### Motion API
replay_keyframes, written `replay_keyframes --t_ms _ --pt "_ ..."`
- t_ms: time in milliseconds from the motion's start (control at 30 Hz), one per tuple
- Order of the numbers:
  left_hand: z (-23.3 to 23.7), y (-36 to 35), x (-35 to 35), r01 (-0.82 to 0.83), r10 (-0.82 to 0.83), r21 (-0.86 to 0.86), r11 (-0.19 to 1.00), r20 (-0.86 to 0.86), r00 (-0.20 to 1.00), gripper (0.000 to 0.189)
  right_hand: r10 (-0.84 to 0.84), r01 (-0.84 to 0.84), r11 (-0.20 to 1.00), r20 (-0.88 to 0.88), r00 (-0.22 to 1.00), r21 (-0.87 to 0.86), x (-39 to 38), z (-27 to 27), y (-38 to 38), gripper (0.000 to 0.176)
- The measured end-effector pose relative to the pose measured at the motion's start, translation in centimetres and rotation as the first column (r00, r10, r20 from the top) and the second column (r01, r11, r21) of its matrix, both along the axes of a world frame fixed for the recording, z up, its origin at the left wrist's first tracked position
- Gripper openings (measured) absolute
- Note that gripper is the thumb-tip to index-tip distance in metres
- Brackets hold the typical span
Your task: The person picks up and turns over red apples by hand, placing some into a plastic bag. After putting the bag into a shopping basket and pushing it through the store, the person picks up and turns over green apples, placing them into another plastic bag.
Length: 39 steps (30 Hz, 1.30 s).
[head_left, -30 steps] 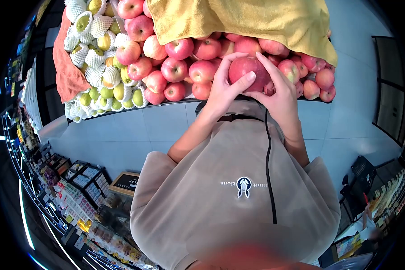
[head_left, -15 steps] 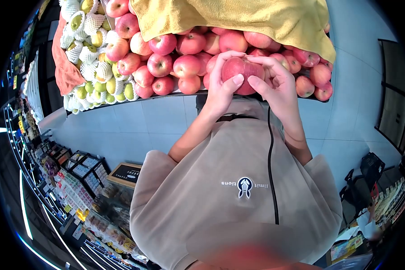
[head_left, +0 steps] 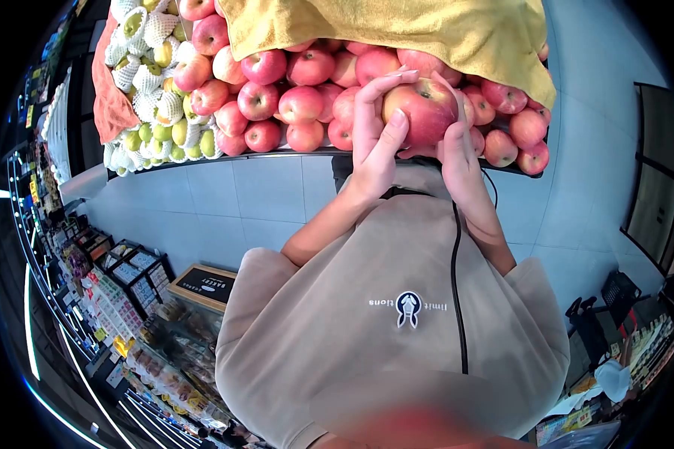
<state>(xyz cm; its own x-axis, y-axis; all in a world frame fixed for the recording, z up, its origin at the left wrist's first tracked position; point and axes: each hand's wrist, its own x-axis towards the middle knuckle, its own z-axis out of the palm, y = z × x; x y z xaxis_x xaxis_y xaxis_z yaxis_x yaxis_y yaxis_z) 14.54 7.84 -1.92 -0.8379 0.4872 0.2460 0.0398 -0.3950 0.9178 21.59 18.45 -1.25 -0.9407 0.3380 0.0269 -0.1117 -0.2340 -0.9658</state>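
Note:
A red apple [head_left: 423, 114] with a yellowish top sits between my two hands, in front of the pile of apples. Its stem hollow faces up and away from me. My left hand [head_left: 376, 138] cups its left side, with the thumb on the front and the fingers curled around the far side. Against the right side rests my right hand [head_left: 460, 146], thumb upright and fingers partly hidden behind the fruit. Several other apples [head_left: 301, 103] lie in the display just behind and to the left of my hands.
A yellow cloth [head_left: 382, 22] covers the back of the apple pile. Pears in white foam nets [head_left: 159, 28] and green fruit [head_left: 161, 133] fill the left side, beside an orange cloth [head_left: 112, 112]. Behind me stand a bakery sign [head_left: 204, 285], store shelves and a black basket [head_left: 620, 288].
The apple has been turned, so its stem hollow now shows, and it has shifted slightly right and up. My right thumb has moved from the apple's front to its right side.

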Motion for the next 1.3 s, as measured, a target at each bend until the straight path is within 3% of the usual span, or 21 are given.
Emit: replay_keyframes --t_ms 33,100,133,167,267,333,500,567,600,633,667,700,733,867,933,967,1000,1100,1167,1233,1300 --pt "0.0 0.0 -0.1 0.01 -0.009 0.022 1.0 -0.072 0.997 0.044 0.003 -0.003 1.0 -0.007 1.0 0.003 0.0 0.1 0.3 0.071" --pt "0.2 0.3 -0.6 0.019 -0.011 0.05 0.999 -0.155 0.988 0.045 0.254 -0.211 0.884 0.05 0.966 -0.416 -0.1 0.5 1.3 0.079" --pt "0.4 0.5 -0.9 0.037 -0.025 0.068 0.997 -0.167 0.986 0.045 0.225 -0.15 0.868 0.106 0.968 -0.473 -0.4 0.9 1.1 0.077" --pt "0.6 0.5 -1.1 0.053 -0.038 0.083 0.995 -0.181 0.983 0.046 0.232 -0.159 0.868 0.1 0.968 -0.471 -0.6 1.0 1.0 0.077" --pt "0.7 0.2 -1.8 0.042 -0.043 -0.012 0.999 -0.247 0.968 0.056 0.067 0.051 0.807 0.177 0.982 -0.588 -1.5 1.2 0.6 0.07" --pt "1.1 0.0 -2.0 0.029 -0.056 -0.113 0.993 -0.248 0.967 0.069 0.035 0.061 0.829 0.161 0.986 -0.556 -1.6 1.2 0.1 0.07" --pt "0.3 0.0 -2.3 0.003 -0.043 -0.158 0.987 -0.249 0.967 0.072 -0.055 0.054 0.878 0.011 0.998 -0.476 -1.7 0.1 -0.1 0.07" --pt "-0.5 -0.3 -2.1 0.078 -0.083 -0.102 0.992 -0.047 0.995 0.075 -0.01 0.007 1.0 -0.184 0.983 -0.016 -1.2 0.1 0.4 0.069" --pt "-0.4 -0.3 -1.7 0.127 -0.121 -0.031 0.991 0.142 0.982 0.075 -0.053 0.055 0.998 -0.217 0.975 0.001 -1.2 -0.4 0.0 0.077" --pt "0.0 -0.5 -1.5 0.124 -0.118 -0.033 0.992 0.147 0.982 0.075 -0.051 0.052 0.999 -0.212 0.976 -0.001 -1.4 -0.6 0.3 0.077" --pt "0.7 -0.8 -1.3 0.183 -0.182 0.034 0.983 0.368 0.912 0.075 -0.031 0.138 0.924 -0.291 0.956 0.357 -1.8 -0.9 0.8 0.083" --pt "1.3 -0.9 -1.3 0.221 -0.246 0.114 0.969 0.561 0.79 0.075 0.022 0.236 0.718 -0.36 0.933 0.655 -2.1 -1.1 1.2 0.089" --pt "1.4 -0.7 -1.2 0.162 -0.177 0.08 0.984 0.614 0.769 0.073 0.018 0.23 0.707 -0.342 0.939 0.668 -2.0 -1.5 1.0 0.098" --pt "1.6 -0.6 -2.0 0.058 -0.151 0.153 0.987 0.71 0.688 0.071 0.071 0.16 0.621 -0.258 0.964 0.767 -2.5 -0.9 1.0 0.101" --pt "1.7 -0.4 -2.3 0.015 -0.146 0.179 0.984 0.75 0.645 0.071 0.075 0.076 0.827 -0.243 0.967 0.557 -2.9 -0.9 0.8 0.106" --pt "1.8 -0.4 -2.5 -0.02 -0.154 0.206 0.978 0.787 0.597 0.071 0.082 0.073 0.827 -0.248 0.965 0.558 -3.0 -0.6 0.7 0.106" --pt "1.7 -0.6 -2.7 -0.025 -0.224 0.286 0.958 0.799 0.559 0.059 0.099 0.068 0.775 -0.228 0.969 0.628 -3.2 -0.2 0.8 0.107" --pt "1.5 -0.5 -3.3 0.076 -0.267 0.281 0.957 0.739 0.619 0.062 0.137 0.158 0.597 -0.294 0.946 0.786 -4.7 0.1 1.9 0.102" --pt "1.5 -0.9 -3.7 0.189 -0.261 0.181 0.965 0.674 0.691 0.068 0.249 0.076 0.46 -0.211 0.945 0.885 -5.6 2.0 3.9 0.097" --pt "2.0 -1.0 -4.3 0.207 -0.298 0.216 0.954 0.651 0.698 0.07 0.282 0.078 0.461 -0.229 0.932 0.884 -6.8 4.0 4.4 0.093" --pt "2.3 -1.5 -4.7 0.212 -0.354 0.287 0.934 0.67 0.653 0.073 0.371 -0.038 0.427 -0.136 0.919 0.903 -8.0 6.0 4.9 0.09"
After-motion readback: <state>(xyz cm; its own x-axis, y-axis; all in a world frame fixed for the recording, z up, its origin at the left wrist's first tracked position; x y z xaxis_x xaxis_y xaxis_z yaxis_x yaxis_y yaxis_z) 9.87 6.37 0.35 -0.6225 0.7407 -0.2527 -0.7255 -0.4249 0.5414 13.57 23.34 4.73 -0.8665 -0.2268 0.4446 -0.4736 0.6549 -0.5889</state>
